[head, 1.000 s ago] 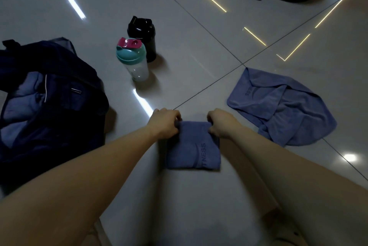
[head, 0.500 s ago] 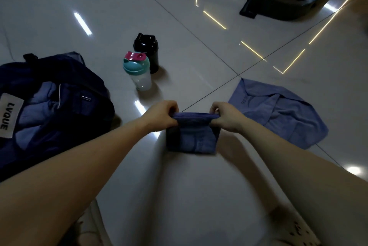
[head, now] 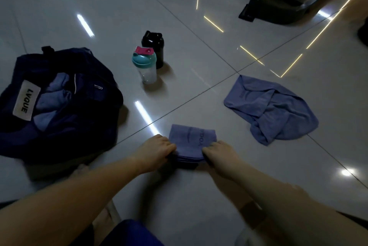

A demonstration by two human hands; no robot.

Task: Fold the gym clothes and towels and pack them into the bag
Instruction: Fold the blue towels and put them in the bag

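My left hand (head: 157,150) and right hand (head: 218,154) each pinch a near corner of the folded towel (head: 192,139) on the floor (head: 119,6). The open bag (head: 83,118) lies left. Clear bottle (head: 145,66) and black bottle (head: 154,45) stand beyond, and the crumpled towel (head: 276,106) lies right.

folded towel (head: 192,142) centre, bag (head: 59,106) left; loose towel (head: 270,106) right, bottles (head: 148,60) behind

Bare floor (head: 129,132) is lying open between the folded towel (head: 192,140) and the open bag (head: 85,126). A teal-lidded bottle (head: 144,67) and a black bottle (head: 154,46) are standing farther back, off that path. A crumpled towel (head: 272,108) is spreading across the right.
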